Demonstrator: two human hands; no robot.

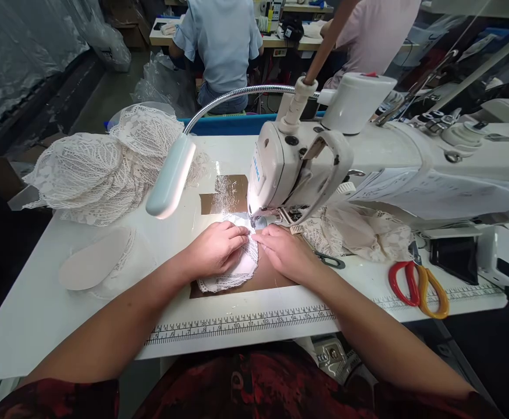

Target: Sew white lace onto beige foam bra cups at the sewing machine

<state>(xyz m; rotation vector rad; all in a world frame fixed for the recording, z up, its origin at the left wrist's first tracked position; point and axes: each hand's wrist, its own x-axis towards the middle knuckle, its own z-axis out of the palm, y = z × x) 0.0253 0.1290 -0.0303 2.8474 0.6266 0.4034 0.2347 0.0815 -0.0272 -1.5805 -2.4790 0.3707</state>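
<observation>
A white lace piece [232, 274] with a scalloped edge lies under the needle area of the sewing machine [276, 169]. My left hand [217, 249] rests over it, its fingers curled and pinching the fabric just in front of the presser foot. From the other side my right hand [285, 251] meets it, thumb and fingers closed on the same piece's right edge. The fingertips of both hands nearly touch, and the exact grip between them is partly hidden. Brown tape [276, 277] covers the table surface beneath the hands.
A lamp [171, 174] on a bent neck hangs left of the machine head. Lace pieces [88, 169] are heaped at the left, with a beige oval pad [92, 262] nearer. Scissors [424, 288] and gathered lace [363, 230] lie right. Two people sit beyond.
</observation>
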